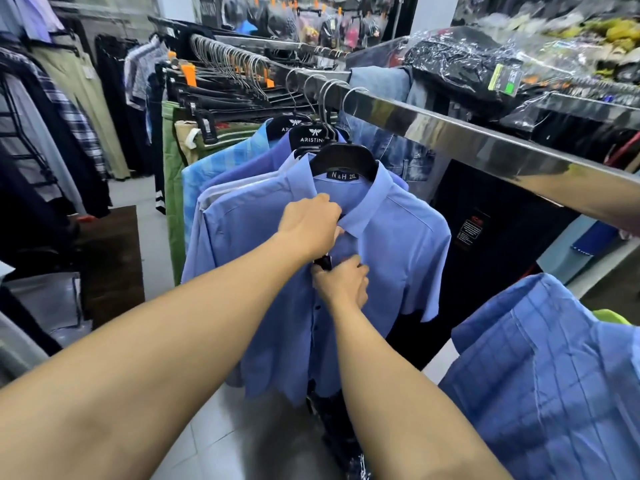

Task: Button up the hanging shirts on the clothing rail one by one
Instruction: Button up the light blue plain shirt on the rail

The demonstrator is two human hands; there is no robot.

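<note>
Blue shirt (398, 258) on a black hanger (343, 161), hung from a shiny steel clothing rail (450, 133), its front facing me. The fingers of my left hand (310, 226) pinch its placket just under the collar; those of my right hand (341, 282) grip the placket directly below. Beyond the fingers, more shirts (242, 168) hang packed behind it. Right of the fingers, a checked blue shirt (554, 358) hangs apart. Plastic-wrapped goods (460, 67) crowd the surface behind the rail; pale floor tiles (221, 427) lie beneath.
</note>
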